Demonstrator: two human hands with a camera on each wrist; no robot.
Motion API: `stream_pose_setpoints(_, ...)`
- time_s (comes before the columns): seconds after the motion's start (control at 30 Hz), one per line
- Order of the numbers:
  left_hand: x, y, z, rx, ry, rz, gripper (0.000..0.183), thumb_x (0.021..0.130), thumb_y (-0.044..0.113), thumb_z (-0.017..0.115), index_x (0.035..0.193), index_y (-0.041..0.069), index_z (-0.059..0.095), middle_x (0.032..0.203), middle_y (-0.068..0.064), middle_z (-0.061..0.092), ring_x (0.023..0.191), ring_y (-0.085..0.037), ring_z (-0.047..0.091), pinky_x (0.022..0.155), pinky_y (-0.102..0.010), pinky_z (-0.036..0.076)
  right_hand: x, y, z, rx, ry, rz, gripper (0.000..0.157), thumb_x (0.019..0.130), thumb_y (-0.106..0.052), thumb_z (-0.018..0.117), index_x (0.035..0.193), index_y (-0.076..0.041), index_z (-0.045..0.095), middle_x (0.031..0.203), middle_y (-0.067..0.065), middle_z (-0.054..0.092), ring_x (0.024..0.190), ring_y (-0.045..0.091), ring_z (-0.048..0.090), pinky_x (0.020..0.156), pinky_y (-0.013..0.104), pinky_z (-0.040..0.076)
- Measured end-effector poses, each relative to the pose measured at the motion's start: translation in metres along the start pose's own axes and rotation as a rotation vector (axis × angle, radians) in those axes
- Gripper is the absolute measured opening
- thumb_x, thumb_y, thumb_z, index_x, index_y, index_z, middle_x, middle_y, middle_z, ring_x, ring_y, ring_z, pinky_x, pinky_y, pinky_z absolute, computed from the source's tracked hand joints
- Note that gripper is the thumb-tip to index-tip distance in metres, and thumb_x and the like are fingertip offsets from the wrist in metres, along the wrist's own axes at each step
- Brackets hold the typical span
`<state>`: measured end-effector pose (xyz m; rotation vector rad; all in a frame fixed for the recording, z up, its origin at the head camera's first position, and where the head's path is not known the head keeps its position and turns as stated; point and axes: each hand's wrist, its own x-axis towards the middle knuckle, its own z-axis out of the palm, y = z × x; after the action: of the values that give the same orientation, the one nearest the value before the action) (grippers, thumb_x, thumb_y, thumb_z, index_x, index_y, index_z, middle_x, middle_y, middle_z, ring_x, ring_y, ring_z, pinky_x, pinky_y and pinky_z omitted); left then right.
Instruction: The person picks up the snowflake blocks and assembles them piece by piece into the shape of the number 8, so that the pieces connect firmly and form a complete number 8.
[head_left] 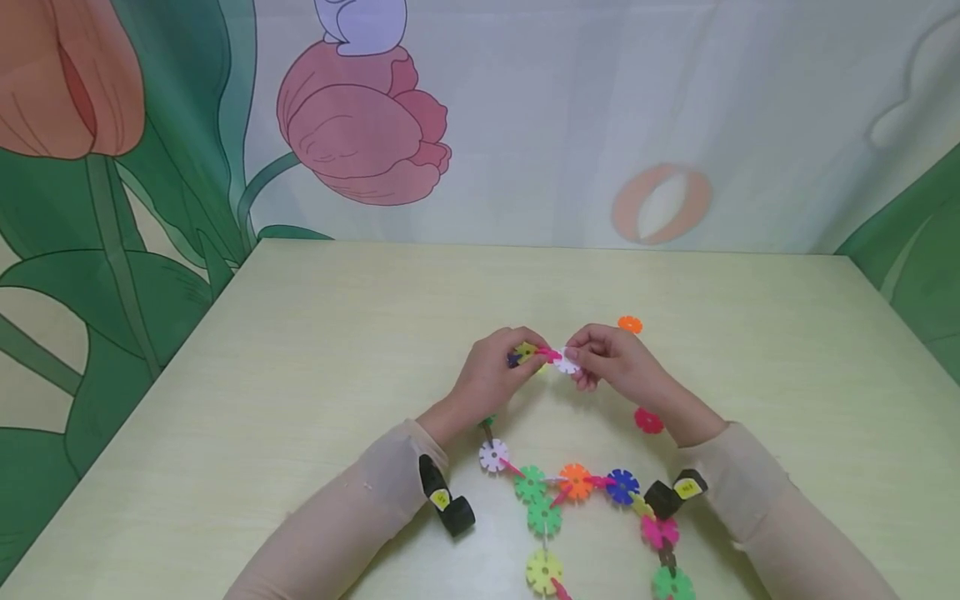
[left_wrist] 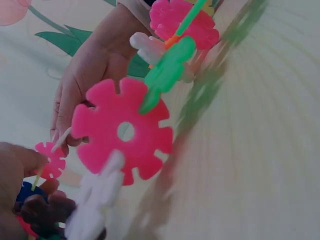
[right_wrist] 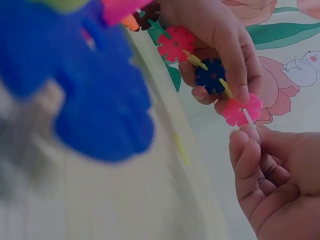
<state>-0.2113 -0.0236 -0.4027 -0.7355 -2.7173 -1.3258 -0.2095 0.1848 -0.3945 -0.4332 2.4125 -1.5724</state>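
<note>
Both hands meet above the middle of the table. My left hand pinches a small pink notched disc at the end of a chain of interlocking plastic snowflake discs. A dark blue disc and a larger pink disc follow in that chain, linked by yellow discs seen edge-on. Between its thumb and fingers my right hand pinches a white snowflake disc, whose edge meets the pink disc's rim. In the left wrist view, a big pink disc hangs close to the camera.
Linked discs lie nearer the front, among them a green disc, an orange disc and a yellow disc. A loose orange disc and a red-pink disc lie by the right arm. A printed curtain hangs behind the table.
</note>
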Motion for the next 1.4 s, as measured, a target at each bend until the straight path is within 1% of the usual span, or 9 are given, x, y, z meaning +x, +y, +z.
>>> stream_pose_setpoints(0.13, 0.000, 0.003, -0.003, 0.032, -0.042, -0.038, 0.031, 0.084, 0.034, 0.074, 0.108, 0.017, 0.065, 0.104, -0.001, 0.065, 0.088, -0.015, 0.055, 0.074, -0.027, 0.045, 0.002, 0.000, 0.002, -0.034, 0.013, -0.001, 0.020, 0.095, -0.010, 0.059, 0.108, 0.005, 0.057, 0.072, 0.007, 0.063, 0.062, 0.013, 0.062, 0.063, 0.024, 0.055)
stream_pose_setpoints(0.23, 0.001, 0.004, -0.003, 0.104, -0.079, -0.055, 0.042, 0.080, 0.039, 0.077, 0.111, 0.017, 0.061, 0.102, -0.001, 0.063, 0.085, -0.013, 0.053, 0.069, -0.023, 0.042, 0.004, -0.001, 0.004, -0.048, 0.011, 0.002, 0.022, 0.094, -0.011, 0.061, 0.109, 0.004, 0.056, 0.071, 0.007, 0.065, 0.062, 0.017, 0.064, 0.064, 0.024, 0.056)
stream_pose_setpoints(0.33, 0.001, 0.005, -0.003, 0.177, -0.095, -0.049, 0.048, 0.080, 0.041, 0.077, 0.118, 0.018, 0.059, 0.102, -0.001, 0.061, 0.080, -0.014, 0.051, 0.063, -0.022, 0.041, 0.005, -0.001, 0.006, -0.049, 0.006, 0.007, 0.023, 0.093, -0.012, 0.062, 0.107, 0.004, 0.054, 0.070, 0.006, 0.065, 0.062, 0.019, 0.065, 0.064, 0.024, 0.056)
stream_pose_setpoints(0.5, 0.001, 0.006, -0.004, 0.267, -0.090, -0.024, 0.046, 0.082, 0.042, 0.074, 0.123, 0.025, 0.062, 0.095, -0.001, 0.058, 0.069, -0.014, 0.047, 0.054, -0.020, 0.035, 0.006, 0.000, 0.007, -0.050, -0.012, 0.006, 0.023, 0.093, -0.013, 0.062, 0.106, 0.004, 0.054, 0.071, 0.009, 0.066, 0.063, 0.020, 0.066, 0.064, 0.026, 0.057)
stream_pose_setpoints(0.67, 0.002, 0.006, -0.004, 0.306, -0.090, -0.012, 0.041, 0.083, 0.042, 0.073, 0.121, 0.027, 0.066, 0.089, -0.001, 0.054, 0.065, -0.014, 0.043, 0.052, -0.019, 0.030, 0.006, -0.002, -0.002, -0.064, -0.033, 0.032, 0.026, 0.097, -0.020, 0.058, 0.107, 0.004, 0.055, 0.082, 0.017, 0.069, 0.069, 0.023, 0.068, 0.065, 0.029, 0.058)
stream_pose_setpoints(0.9, 0.003, 0.006, -0.006, 0.303, -0.093, -0.019, 0.042, 0.085, 0.041, 0.070, 0.126, 0.031, 0.063, 0.090, 0.000, 0.054, 0.068, -0.013, 0.044, 0.053, -0.020, 0.032, 0.008, -0.001, -0.033, -0.277, 0.062, 0.095, 0.027, 0.098, -0.022, 0.055, 0.111, 0.002, 0.058, 0.096, 0.021, 0.067, 0.076, 0.023, 0.066, 0.063, 0.028, 0.055)
stream_pose_setpoints(1.1, 0.002, 0.005, -0.006, 0.289, -0.063, 0.016, 0.041, 0.085, 0.039, 0.071, 0.125, 0.029, 0.065, 0.089, -0.001, 0.054, 0.065, -0.013, 0.042, 0.052, -0.020, 0.030, 0.016, 0.007, -0.063, -0.458, 0.143, 0.181, 0.024, 0.096, -0.020, 0.058, 0.110, 0.000, 0.058, 0.102, 0.020, 0.064, 0.082, 0.026, 0.065, 0.065, 0.029, 0.055)
stream_pose_setpoints(1.3, 0.002, 0.004, -0.006, 0.255, -0.018, 0.021, 0.039, 0.085, 0.036, 0.072, 0.122, 0.026, 0.067, 0.093, -0.001, 0.058, 0.069, -0.012, 0.046, 0.054, -0.019, 0.033, 0.023, 0.018, -0.077, -0.662, 0.156, 0.242, 0.029, 0.093, -0.024, 0.061, 0.110, 0.000, 0.061, 0.106, 0.021, 0.064, 0.087, 0.029, 0.061, 0.074, 0.036, 0.049)
stream_pose_setpoints(1.4, 0.002, 0.003, -0.006, 0.240, -0.007, 0.024, 0.039, 0.085, 0.036, 0.072, 0.122, 0.024, 0.067, 0.095, -0.002, 0.060, 0.070, -0.012, 0.048, 0.055, -0.020, 0.034, 0.028, 0.023, -0.079, -0.697, 0.143, 0.269, 0.034, 0.092, -0.027, 0.063, 0.111, 0.001, 0.061, 0.105, 0.021, 0.065, 0.087, 0.029, 0.057, 0.076, 0.037, 0.046)
